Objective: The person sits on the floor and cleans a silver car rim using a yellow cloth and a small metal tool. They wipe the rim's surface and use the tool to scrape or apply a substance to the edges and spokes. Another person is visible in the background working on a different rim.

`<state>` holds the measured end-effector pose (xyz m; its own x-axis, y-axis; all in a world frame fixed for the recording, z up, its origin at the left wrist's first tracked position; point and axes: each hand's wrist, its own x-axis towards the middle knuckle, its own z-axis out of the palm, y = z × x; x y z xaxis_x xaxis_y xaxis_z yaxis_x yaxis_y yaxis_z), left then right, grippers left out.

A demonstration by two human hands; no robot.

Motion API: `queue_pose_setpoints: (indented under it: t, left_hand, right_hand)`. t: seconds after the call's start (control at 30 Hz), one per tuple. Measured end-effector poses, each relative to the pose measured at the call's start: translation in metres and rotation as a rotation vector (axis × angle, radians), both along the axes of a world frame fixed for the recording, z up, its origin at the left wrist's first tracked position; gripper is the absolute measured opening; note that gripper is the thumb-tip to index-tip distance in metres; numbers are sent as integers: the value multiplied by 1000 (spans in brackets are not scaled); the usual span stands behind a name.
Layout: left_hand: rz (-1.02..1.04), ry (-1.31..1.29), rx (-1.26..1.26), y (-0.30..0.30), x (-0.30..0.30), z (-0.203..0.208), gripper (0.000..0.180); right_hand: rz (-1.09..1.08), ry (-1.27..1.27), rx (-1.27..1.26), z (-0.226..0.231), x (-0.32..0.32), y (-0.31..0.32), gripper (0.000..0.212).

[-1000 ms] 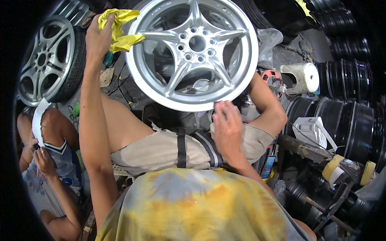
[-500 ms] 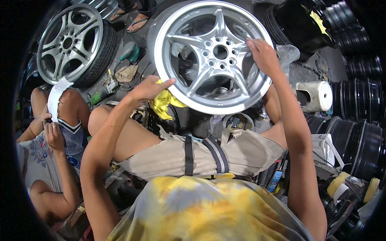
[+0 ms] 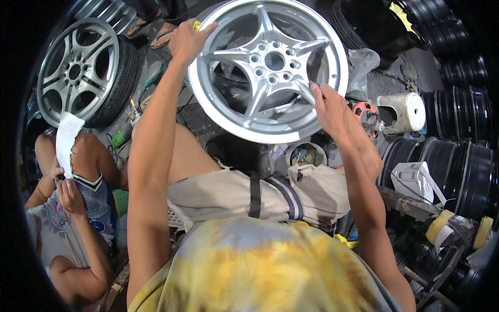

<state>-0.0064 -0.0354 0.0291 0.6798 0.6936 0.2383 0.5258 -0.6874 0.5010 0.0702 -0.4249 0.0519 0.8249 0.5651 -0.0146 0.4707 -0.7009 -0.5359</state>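
A silver five-spoke alloy wheel (image 3: 274, 136) is held up in front of me, its face toward me. My left hand (image 3: 187, 41) grips the wheel's upper left edge, thumb over the lip. A small bit of yellow cloth (image 3: 197, 25) shows at its fingers; the rest is hidden. My right hand (image 3: 331, 110) holds the lower right edge, its fingers reaching in beside a spoke. Below the wheel, between my legs, stands a round tub (image 3: 323, 152) with small pieces in it.
At left, another person (image 3: 78, 229) sits holding a torn white strip (image 3: 68, 138). Behind them leans a grey spoked wheel (image 3: 106, 36) with a tyre (image 3: 122, 78). Power tools (image 3: 122, 136) lie nearby. At right are a white stool (image 3: 415, 112) and stacked black wheels (image 3: 442, 161).
My left hand has moved from the wheel's lower left edge to its upper left. My right hand has gone from upper right to lower right. The spokes now stand at different angles.
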Motion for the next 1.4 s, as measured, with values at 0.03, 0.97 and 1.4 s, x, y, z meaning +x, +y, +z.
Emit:
queue_pose_setpoints:
  t: [0.03,0.97,1.4]
  left_hand:
    - [2,3,21,-1,8,1,71]
    - [-168,-124,18,9,-14,-2,54]
    - [-521,-183,45,-54,-75,34,31]
  right_hand:
    - [54,-52,90,0,-10,-10,28]
    - [576,-183,7,-18,-77,-42,23]
    - [448,-79,222,-8,-136,2,18]
